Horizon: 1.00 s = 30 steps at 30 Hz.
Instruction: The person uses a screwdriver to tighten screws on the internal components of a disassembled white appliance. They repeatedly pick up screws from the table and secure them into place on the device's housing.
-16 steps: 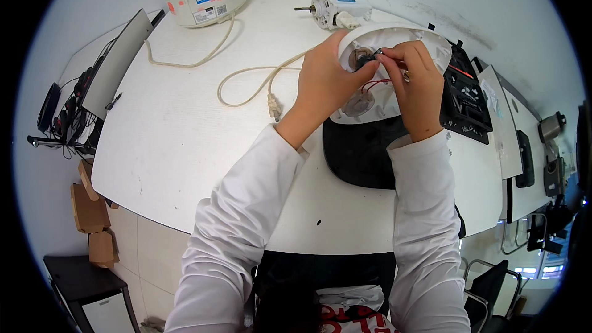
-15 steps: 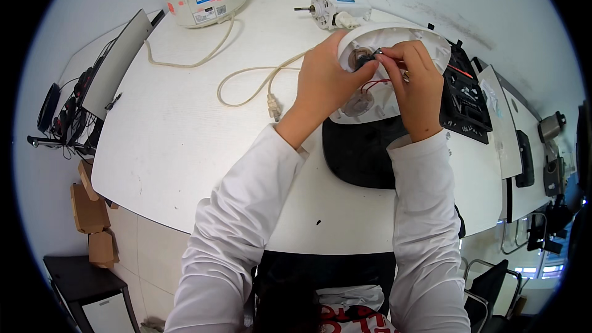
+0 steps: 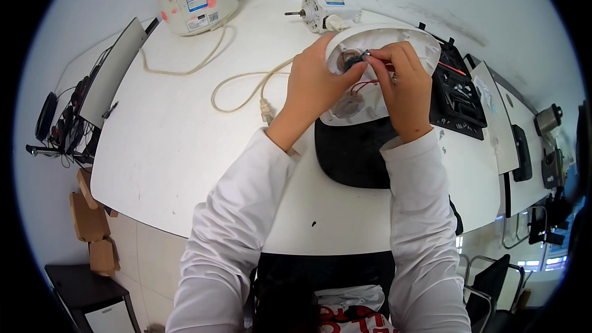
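Note:
A white plastic housing (image 3: 419, 41) is held tilted, its inside facing me, over a black rounded pad (image 3: 349, 156). My left hand (image 3: 314, 83) grips the housing's left side, thumb near a small dark component (image 3: 349, 61). My right hand (image 3: 402, 86) has thumb and forefinger closed on a small dark part with a shiny tip at that component. Below it, red wires (image 3: 361, 82) run inside the housing near a round translucent piece (image 3: 349, 105). Part of the component is hidden by my fingers.
A white motor (image 3: 330, 13), a white rice cooker (image 3: 194, 1) and a pale cord with plug (image 3: 266, 111) lie on the white table (image 3: 160, 148). A black tool case (image 3: 459, 95) is at right, a monitor (image 3: 105, 80) at left, a chair (image 3: 487, 287) lower right.
Both hands and the housing appear slightly further left in the view, and the whole surrounding scene has shifted a little. The grip on the housing and small part is unchanged.

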Motion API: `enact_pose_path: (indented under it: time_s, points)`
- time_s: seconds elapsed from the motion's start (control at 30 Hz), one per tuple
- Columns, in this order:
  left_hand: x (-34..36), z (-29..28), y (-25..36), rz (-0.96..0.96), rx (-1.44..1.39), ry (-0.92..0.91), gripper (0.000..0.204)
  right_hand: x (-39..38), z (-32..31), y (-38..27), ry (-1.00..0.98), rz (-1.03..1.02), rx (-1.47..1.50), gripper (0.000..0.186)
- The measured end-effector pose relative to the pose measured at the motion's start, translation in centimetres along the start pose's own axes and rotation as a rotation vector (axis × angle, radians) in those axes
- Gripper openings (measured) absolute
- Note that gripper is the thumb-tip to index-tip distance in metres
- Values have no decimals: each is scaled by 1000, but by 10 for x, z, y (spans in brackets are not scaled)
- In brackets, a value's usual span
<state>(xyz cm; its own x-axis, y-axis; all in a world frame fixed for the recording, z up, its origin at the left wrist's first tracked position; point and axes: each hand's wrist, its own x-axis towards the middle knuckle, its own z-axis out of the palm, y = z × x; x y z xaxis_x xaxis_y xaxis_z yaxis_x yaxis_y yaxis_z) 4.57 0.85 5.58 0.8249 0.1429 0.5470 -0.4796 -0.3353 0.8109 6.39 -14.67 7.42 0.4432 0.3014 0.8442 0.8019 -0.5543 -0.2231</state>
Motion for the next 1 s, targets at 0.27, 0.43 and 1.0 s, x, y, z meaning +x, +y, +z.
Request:
enact_pose_path:
  time_s: [0.27, 0.43, 1.0]
  points:
    - [1, -7, -5, 90, 65, -2, 43, -1, -85, -1, -192, 198, -72, 12]
    - [5, -10, -1, 38, 53, -124, 50, -26, -172, 49, -591, 629, -211, 18]
    - [13, -34, -6, 13, -77, -459, 53, -114, -123, 107, -556, 664, -567, 12]
